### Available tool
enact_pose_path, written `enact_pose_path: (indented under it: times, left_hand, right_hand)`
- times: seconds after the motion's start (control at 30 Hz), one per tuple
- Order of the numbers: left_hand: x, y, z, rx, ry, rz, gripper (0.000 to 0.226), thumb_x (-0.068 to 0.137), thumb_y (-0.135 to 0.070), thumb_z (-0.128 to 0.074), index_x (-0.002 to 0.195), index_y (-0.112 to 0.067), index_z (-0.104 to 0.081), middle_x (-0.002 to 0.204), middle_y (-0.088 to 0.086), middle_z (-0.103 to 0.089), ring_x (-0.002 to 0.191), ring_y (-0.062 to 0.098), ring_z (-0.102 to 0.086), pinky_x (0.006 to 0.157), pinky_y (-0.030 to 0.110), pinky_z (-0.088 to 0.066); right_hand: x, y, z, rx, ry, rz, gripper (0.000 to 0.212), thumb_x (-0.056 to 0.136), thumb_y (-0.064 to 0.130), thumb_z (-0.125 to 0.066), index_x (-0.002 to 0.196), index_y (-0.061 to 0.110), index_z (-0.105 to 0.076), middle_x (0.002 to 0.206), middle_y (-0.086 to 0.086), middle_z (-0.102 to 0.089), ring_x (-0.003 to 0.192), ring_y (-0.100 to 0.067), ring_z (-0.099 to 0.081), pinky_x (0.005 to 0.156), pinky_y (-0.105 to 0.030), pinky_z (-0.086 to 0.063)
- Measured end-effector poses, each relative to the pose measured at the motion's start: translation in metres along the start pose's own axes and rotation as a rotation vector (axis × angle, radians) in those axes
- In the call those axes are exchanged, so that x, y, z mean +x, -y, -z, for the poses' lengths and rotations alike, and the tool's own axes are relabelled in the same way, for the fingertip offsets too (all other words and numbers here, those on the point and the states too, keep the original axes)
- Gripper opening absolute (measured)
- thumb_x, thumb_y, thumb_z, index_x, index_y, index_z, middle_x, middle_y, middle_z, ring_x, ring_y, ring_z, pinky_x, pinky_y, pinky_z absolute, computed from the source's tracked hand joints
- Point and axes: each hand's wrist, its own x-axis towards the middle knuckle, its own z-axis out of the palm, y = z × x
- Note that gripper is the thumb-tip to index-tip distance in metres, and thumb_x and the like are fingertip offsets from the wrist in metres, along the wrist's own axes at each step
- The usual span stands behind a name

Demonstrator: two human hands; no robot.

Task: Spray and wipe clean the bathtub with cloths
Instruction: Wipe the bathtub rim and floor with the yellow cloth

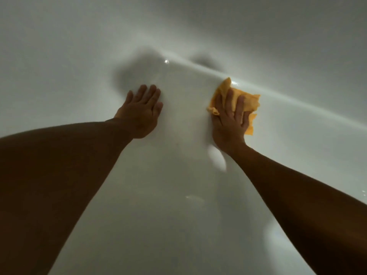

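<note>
Because only the head view is on offer, everything is read from above, looking down two outstretched bare arms into the white bathtub. The right hand lies flat on a yellow cloth, fingers straight and spread and not curled round it. That suits wiping: an open palm spreads pressure over more of the fabric than a pinch would. The cloth is crumpled, pinned between palm and enamel, and sticks out past the fingertips and along the hand's right side. It sits just beside the pale bend where the bathtub's bottom appears to turn up into its wall, a curve where grime would tend to gather.

The left hand holds nothing. It rests flat on bare enamel, fingers straight and close together, well apart from the cloth. Judging by the long reach of both arms, it serves as a prop for the person's weight while leaning in. A few bright wet glints show along the bend beyond the hands, so spray or water seems to be on the enamel already. No spray bottle or second cloth is visible. Wiping looks to be the step in hand; how much of the bathtub is finished cannot be told.
</note>
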Motion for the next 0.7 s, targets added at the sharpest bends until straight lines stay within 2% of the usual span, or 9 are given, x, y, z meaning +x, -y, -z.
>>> enact_pose_path:
  times: [0.07, 0.13, 0.23, 0.33, 0.43, 0.57, 0.63, 0.7]
  left_hand:
    - [-0.001, -0.002, 0.000, -0.016, 0.013, -0.006, 0.057, 0.109, -0.040, -0.009, 0.162, -0.021, 0.002, 0.169, -0.003, 0.011, 0.155, 0.018, 0.013, 0.125, 0.041, 0.008]
    - [-0.001, -0.002, 0.002, -0.019, 0.024, -0.012, 0.057, 0.110, -0.040, -0.010, 0.162, -0.020, 0.002, 0.170, -0.002, 0.010, 0.156, 0.018, 0.013, 0.125, 0.041, 0.008]
    - [-0.003, 0.000, 0.005, -0.025, 0.050, -0.011, 0.058, 0.109, -0.042, -0.008, 0.162, -0.022, 0.005, 0.170, -0.004, 0.010, 0.155, 0.017, 0.012, 0.125, 0.041, 0.007]
    - [-0.015, 0.002, -0.003, -0.040, 0.091, -0.021, 0.058, 0.109, -0.043, -0.007, 0.162, -0.023, 0.006, 0.170, -0.005, 0.010, 0.155, 0.016, 0.012, 0.126, 0.041, 0.006]
    - [-0.032, 0.004, -0.012, -0.059, 0.117, -0.021, 0.058, 0.109, -0.043, -0.008, 0.162, -0.023, 0.005, 0.170, -0.005, 0.010, 0.156, 0.016, 0.012, 0.126, 0.041, 0.006]
    - [-0.055, 0.006, -0.020, -0.090, 0.177, -0.021, 0.057, 0.110, -0.041, -0.009, 0.162, -0.022, 0.006, 0.170, -0.005, 0.009, 0.156, 0.016, 0.010, 0.127, 0.043, 0.003]
    - [-0.066, 0.012, -0.024, -0.088, 0.221, -0.027, 0.057, 0.110, -0.040, -0.009, 0.162, -0.021, 0.007, 0.170, -0.004, 0.009, 0.156, 0.016, 0.010, 0.127, 0.043, 0.003]
    - [-0.071, 0.017, -0.024, -0.083, 0.262, -0.055, 0.057, 0.110, -0.039, -0.009, 0.161, -0.020, 0.009, 0.170, 0.000, 0.009, 0.156, 0.018, 0.010, 0.127, 0.044, 0.003]
  right_hand:
    - [-0.002, 0.029, -0.011, 0.007, -0.026, 0.115, 0.061, 0.102, 0.040, -0.020, 0.161, 0.027, -0.025, 0.170, -0.002, -0.012, 0.157, -0.036, -0.006, 0.121, -0.052, -0.001]
    - [-0.028, 0.055, -0.027, 0.001, 0.039, 0.294, 0.060, 0.103, 0.040, -0.021, 0.162, 0.027, -0.022, 0.171, 0.000, -0.011, 0.157, -0.033, -0.003, 0.121, -0.049, 0.009]
    - [-0.086, 0.069, -0.044, 0.024, 0.092, 0.513, 0.055, 0.105, 0.037, -0.028, 0.159, 0.026, -0.032, 0.168, 0.000, -0.022, 0.157, -0.033, -0.012, 0.125, -0.054, -0.004]
    - [-0.127, 0.034, -0.045, -0.025, 0.172, 0.654, 0.054, 0.107, 0.038, -0.030, 0.159, 0.026, -0.033, 0.168, 0.003, -0.022, 0.157, -0.028, -0.011, 0.125, -0.054, -0.009]
    - [-0.123, -0.016, -0.031, -0.101, 0.179, 0.629, 0.056, 0.106, 0.041, -0.029, 0.160, 0.031, -0.028, 0.169, 0.006, -0.018, 0.157, -0.027, -0.012, 0.122, -0.054, -0.017]
    - [-0.082, -0.026, -0.017, -0.191, 0.091, 0.388, 0.059, 0.103, 0.041, -0.031, 0.161, 0.031, -0.027, 0.169, 0.001, -0.020, 0.155, -0.034, -0.017, 0.118, -0.052, -0.019]
    - [-0.066, 0.004, -0.017, -0.140, 0.139, 0.274, 0.060, 0.104, 0.041, -0.027, 0.162, 0.034, -0.015, 0.171, 0.004, -0.006, 0.157, -0.034, -0.001, 0.122, -0.057, -0.008]
    - [-0.061, 0.040, -0.022, -0.073, 0.185, 0.248, 0.059, 0.105, 0.043, -0.022, 0.163, 0.035, -0.010, 0.171, 0.004, 0.003, 0.157, -0.032, 0.009, 0.122, -0.056, 0.006]
